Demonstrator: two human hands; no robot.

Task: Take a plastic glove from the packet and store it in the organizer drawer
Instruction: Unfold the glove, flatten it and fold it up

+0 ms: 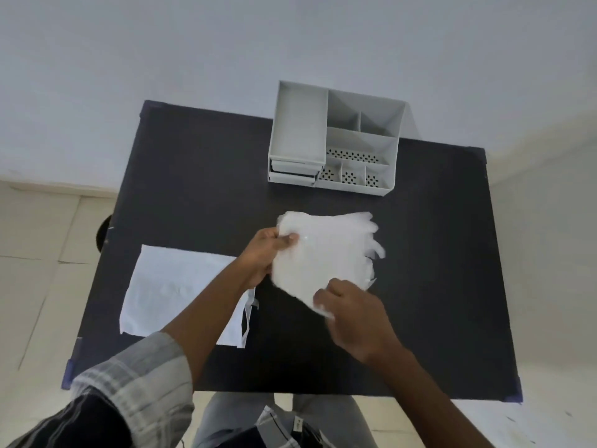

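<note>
Dark table (193, 189) under you: your left hand (263, 257) pinches the plastic glove (323, 253) at its 9 o'clock edge, your right hand (352, 315) grips its 6 o'clock corner. Glove fingers splay toward 2 o'clock. Organizer drawer (292, 176) sits at 12, nearer your left; packet (174, 286) at 9.

Blurred at centre right: fingers of the plastic glove (326, 253). Hidden under the left hand (263, 257): glove's left edge. Cut off at bottom: both forearms. Unreadable: drawers (292, 173), contents unseen.
</note>
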